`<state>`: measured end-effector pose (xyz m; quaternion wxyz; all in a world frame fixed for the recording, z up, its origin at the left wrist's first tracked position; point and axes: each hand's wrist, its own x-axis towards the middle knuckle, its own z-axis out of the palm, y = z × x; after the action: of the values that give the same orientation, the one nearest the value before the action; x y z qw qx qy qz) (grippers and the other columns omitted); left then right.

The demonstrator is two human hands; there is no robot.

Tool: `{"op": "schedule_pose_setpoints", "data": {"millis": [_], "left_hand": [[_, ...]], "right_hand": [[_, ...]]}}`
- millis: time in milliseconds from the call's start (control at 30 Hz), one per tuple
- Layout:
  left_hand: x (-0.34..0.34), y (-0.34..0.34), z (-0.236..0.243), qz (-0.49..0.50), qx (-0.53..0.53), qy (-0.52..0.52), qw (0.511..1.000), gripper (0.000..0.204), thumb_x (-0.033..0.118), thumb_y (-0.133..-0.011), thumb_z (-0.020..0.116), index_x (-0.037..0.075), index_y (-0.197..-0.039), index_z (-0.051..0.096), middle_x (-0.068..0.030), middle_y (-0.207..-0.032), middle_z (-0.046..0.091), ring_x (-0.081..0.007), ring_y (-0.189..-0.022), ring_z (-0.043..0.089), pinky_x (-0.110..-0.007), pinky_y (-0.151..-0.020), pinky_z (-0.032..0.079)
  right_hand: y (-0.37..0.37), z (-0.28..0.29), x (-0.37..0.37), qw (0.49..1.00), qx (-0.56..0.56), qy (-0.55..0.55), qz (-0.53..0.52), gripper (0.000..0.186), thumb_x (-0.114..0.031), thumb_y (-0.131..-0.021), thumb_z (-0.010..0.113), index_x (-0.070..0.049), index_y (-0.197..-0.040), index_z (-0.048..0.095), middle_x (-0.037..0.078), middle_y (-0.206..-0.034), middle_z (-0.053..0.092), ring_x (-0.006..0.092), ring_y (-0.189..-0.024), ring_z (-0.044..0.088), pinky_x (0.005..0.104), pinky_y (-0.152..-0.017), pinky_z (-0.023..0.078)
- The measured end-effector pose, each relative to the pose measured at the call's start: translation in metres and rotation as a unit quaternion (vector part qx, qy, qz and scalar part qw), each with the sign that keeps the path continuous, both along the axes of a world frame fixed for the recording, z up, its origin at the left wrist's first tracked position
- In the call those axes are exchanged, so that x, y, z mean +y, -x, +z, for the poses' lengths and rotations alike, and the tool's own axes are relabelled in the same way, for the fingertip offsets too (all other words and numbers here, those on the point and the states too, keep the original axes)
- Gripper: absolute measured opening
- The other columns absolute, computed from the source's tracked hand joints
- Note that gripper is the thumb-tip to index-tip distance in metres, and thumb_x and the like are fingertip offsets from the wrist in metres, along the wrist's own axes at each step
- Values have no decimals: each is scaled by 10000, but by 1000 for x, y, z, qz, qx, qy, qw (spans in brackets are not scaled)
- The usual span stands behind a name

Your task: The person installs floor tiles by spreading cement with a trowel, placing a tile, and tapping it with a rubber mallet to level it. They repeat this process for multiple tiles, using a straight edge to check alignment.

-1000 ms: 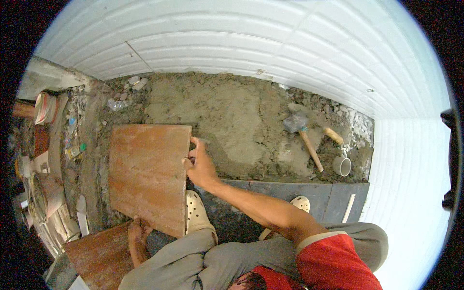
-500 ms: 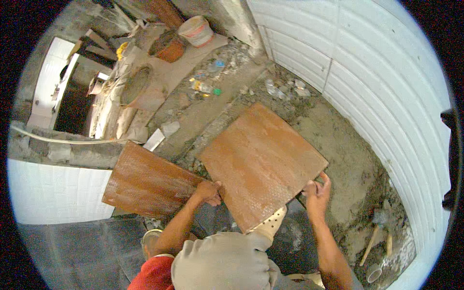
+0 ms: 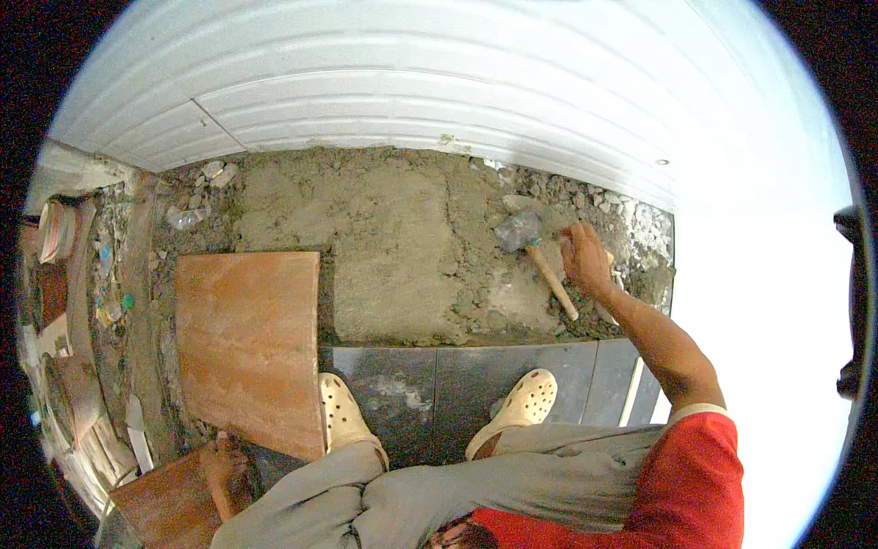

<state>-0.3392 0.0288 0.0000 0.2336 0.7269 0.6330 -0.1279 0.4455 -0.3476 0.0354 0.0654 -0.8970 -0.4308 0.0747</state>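
White ribbed panels (image 3: 347,110) curve behind a rough grey-brown mortar bed (image 3: 393,265). I take the large square brown tile (image 3: 247,348) as landmark: it covers part of the mortar's left end. At its lower edge, the left hand (image 3: 224,471) lies over a smaller-looking brown slab (image 3: 160,499). Well right of the tile, the right hand (image 3: 587,263) curls beside a grey-headed, wooden-handled mallet (image 3: 541,263). From here I can't tell what either grips. I'd steady the tile's edge and reach without dragging fingers through the mortar.
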Motion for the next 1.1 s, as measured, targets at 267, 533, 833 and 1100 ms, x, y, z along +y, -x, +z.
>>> {"op": "schedule_pose_setpoints", "data": {"millis": [267,533,833,1100], "left_hand": [[42,13,53,-298,94,-247,917,545,502,-978,576,-25,-1004,712,-307,-996,680,-452,-921,650,-565,-797,491],[70,-29,34,54,15,-278,959,442,409,-965,601,-1,-1081,719,-283,-1078,690,-462,-1029,646,-540,-922,489],[153,12,-31,268,59,-290,917,432,175,-864,658,2,-1258,624,-275,-1205,627,-463,-1211,556,-513,-1018,470],[206,11,-83,334,133,-171,917,530,234,-881,651,47,-1372,580,-234,-1493,471,-395,-1414,405,-506,-1200,291]], "right_hand": [[-50,-86,-89,983,-129,129,-39,461,-157,-854,642,-130,-1312,593,170,-1241,633,385,-1176,562,497,-999,460],[-159,-113,-167,964,-127,232,12,703,-167,-834,711,-75,-1486,464,271,-1580,332,445,-1483,276,517,-1215,284],[-117,105,-87,958,-156,208,124,472,-380,-977,609,27,-1192,503,315,-1145,543,509,-1069,524,581,-927,431],[101,194,229,959,36,197,199,681,-242,-970,651,89,-1489,360,271,-957,622,251,-709,593,395,-603,497]]}}
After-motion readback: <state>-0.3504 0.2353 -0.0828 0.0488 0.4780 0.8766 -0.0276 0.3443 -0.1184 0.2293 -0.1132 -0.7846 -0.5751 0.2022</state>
